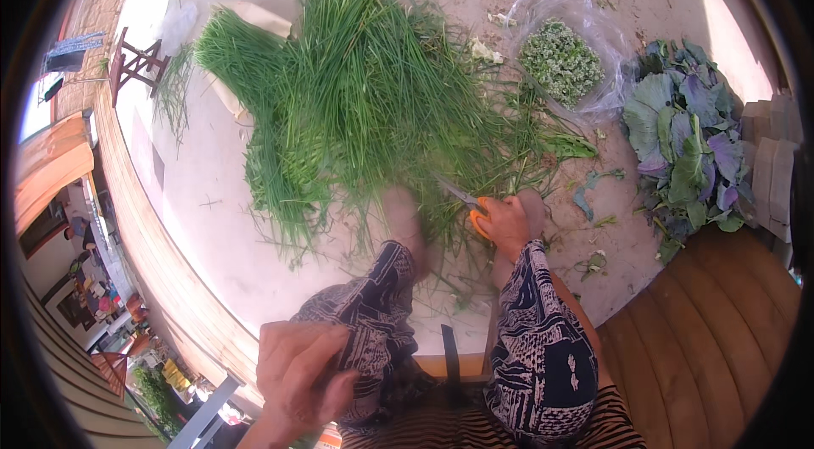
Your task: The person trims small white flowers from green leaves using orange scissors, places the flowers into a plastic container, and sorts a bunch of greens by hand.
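Observation:
My right hand grips a pair of scissors by their orange handles, beside my right foot. Their blades point up and left into the near edge of a large heap of long, thin greens that look like chives. Raised over my left knee is my left hand, its fingers bent and the thumb apart, with nothing visible in it. A denser bundle of the same greens lies at the heap's left, partly on a pale cloth. Loose cut stems surround my feet.
A clear plastic bag of small white flower heads sits right of the heap. Purple-green cabbage-like leaves are piled farther right, near stacked blocks. Wooden decking lies at lower right. A folding stool stands at upper left.

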The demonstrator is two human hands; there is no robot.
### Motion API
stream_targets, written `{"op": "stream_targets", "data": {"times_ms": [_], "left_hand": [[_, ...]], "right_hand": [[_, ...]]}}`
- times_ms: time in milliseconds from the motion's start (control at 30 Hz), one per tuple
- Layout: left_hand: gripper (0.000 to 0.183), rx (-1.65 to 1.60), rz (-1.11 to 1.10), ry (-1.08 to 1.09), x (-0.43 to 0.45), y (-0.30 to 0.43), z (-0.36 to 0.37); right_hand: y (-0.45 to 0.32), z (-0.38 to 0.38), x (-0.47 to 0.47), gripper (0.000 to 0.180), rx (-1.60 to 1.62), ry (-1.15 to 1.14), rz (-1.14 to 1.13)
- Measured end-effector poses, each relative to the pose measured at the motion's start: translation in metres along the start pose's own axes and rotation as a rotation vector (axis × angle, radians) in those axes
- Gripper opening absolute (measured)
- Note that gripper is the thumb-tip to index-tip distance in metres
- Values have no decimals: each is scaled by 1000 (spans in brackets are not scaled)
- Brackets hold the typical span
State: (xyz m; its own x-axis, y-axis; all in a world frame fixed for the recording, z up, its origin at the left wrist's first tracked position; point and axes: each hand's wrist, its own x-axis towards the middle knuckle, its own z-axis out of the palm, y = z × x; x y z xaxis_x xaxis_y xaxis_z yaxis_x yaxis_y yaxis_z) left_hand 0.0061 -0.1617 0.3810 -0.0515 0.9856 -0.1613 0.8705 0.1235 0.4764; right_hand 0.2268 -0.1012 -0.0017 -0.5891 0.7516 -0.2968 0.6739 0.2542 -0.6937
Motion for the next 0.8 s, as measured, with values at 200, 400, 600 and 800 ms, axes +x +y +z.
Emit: {"op": "stream_targets", "data": {"times_ms": [200,400,600,800], "left_hand": [[40,172,95,-42,-18,-12,1],[36,15,149,-77,30,-46,-6],[16,-664,-435,92,134,-138,43],[27,-27,-198,245,229,-255,194]], "right_hand": [[-1,0,8,38,-46,-252,209],[0,-1,15,42,-32,-400,207],[-7,-2,24,41,-93,-434,332],[-14,-11,27,34,40,-366,327]]}}
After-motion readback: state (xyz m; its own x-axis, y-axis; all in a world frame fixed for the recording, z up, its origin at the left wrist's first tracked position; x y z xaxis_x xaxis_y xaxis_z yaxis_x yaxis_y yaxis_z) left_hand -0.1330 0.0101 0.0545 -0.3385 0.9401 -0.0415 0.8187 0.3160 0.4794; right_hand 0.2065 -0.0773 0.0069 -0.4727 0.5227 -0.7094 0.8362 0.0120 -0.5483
